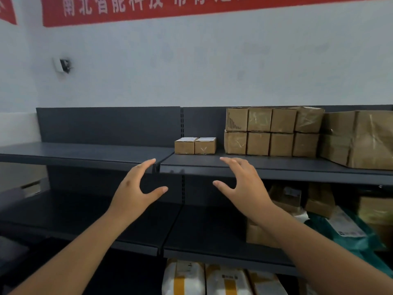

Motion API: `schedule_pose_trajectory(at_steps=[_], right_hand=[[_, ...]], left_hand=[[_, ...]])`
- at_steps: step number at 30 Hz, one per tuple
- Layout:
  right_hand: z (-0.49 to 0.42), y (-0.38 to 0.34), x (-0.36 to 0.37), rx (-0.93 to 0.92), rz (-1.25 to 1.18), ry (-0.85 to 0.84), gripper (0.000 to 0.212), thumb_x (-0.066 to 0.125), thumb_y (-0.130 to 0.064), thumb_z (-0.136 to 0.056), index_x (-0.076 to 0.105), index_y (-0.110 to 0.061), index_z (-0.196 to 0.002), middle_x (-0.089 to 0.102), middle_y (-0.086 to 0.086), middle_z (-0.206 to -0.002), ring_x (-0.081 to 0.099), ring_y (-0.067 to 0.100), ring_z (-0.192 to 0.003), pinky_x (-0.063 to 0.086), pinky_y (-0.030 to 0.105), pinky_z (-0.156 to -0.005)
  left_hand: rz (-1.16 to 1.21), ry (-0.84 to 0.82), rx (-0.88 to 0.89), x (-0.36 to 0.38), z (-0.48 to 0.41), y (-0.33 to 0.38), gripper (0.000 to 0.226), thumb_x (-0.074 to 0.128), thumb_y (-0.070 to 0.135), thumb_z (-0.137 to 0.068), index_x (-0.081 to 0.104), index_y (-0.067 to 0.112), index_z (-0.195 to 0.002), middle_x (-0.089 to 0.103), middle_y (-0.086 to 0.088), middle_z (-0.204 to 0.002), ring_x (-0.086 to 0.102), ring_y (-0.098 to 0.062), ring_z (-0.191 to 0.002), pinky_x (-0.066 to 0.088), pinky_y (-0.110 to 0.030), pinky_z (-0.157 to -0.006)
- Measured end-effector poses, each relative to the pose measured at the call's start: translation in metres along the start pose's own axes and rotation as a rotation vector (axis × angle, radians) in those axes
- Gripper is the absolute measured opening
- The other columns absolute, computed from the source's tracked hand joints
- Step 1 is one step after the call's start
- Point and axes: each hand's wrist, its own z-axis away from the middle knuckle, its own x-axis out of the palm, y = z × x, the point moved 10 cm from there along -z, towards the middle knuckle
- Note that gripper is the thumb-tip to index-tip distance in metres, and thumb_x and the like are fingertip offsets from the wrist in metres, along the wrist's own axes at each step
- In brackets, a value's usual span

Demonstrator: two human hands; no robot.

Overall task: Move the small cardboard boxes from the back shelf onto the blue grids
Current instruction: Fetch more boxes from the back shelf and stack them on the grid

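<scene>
Fingers (146, 165) of left hand (136, 188) spread, nearly straight, thumb out, gripping nothing. Same on right hand (242, 184): open, thumb out, nothing held.

Head view, the only one. Both hands up side by side at front edge of top shelf (85, 151), palms turned toward each other, gap between them, lined up on pair of small cardboard boxes (195, 145). No contact with the pair; near, short of it. Pair side by side and touching on the top shelf, just right of the shelf joint, white labels on top. Beside it to the right, a little apart: stack of taped boxes (272, 132), two rows of four. Further right, larger taped carton (361, 139). Lower shelves: brown parcels and a teal bag (340, 226); white-and-yellow packs (185, 277) at the bottom. Red banner (191, 7) on the wall above.

Progress, judged: reach-in before a two-handed grasp, nothing lifted. Blue grids not in view, so count of boxes already moved impossible to tell. Left to do: at least this pair, probably the stack of eight as well if counted as small; then the carry and set-down on the grids.
</scene>
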Motion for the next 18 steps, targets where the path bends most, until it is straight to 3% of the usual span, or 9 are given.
schedule_pose_trajectory(at_steps=[5,9,18], right_hand=[[-0.058,0.015,0.024,0.014,0.023,0.012,0.065,0.062,-0.052,-0.085,0.036,-0.036,-0.142,0.043,-0.006,-0.139,0.037,0.014,-0.129,0.028,0.024,-0.099],[-0.118,0.038,0.052,0.062,0.016,-0.016,0.074,0.066,-0.051,-0.083,0.025,-0.042,-0.144,0.041,0.001,-0.143,0.038,0.018,-0.131,0.031,0.029,-0.102],[-0.206,0.094,0.127,0.208,0.154,-0.325,0.083,0.069,-0.052,-0.08,0.019,-0.043,-0.146,0.041,0.003,-0.149,0.046,0.024,-0.128,0.04,0.039,-0.103]], left_hand=[[0.008,0.055,0.053,0.011,-0.061,-0.024,0.073,0.071,0.057,-0.075,0.038,0.048,-0.139,0.047,0.017,-0.137,0.048,-0.005,-0.122,0.041,-0.033,-0.094],[0.005,0.001,0.073,0.035,-0.132,-0.049,0.078,0.073,0.06,-0.073,0.032,0.054,-0.139,0.044,0.014,-0.141,0.048,-0.008,-0.122,0.042,-0.033,-0.089],[-0.177,-0.537,0.024,0.14,-0.245,-0.104,0.086,0.077,0.06,-0.069,0.029,0.051,-0.139,0.052,-0.002,-0.138,0.052,-0.018,-0.12,0.04,-0.03,-0.081]])
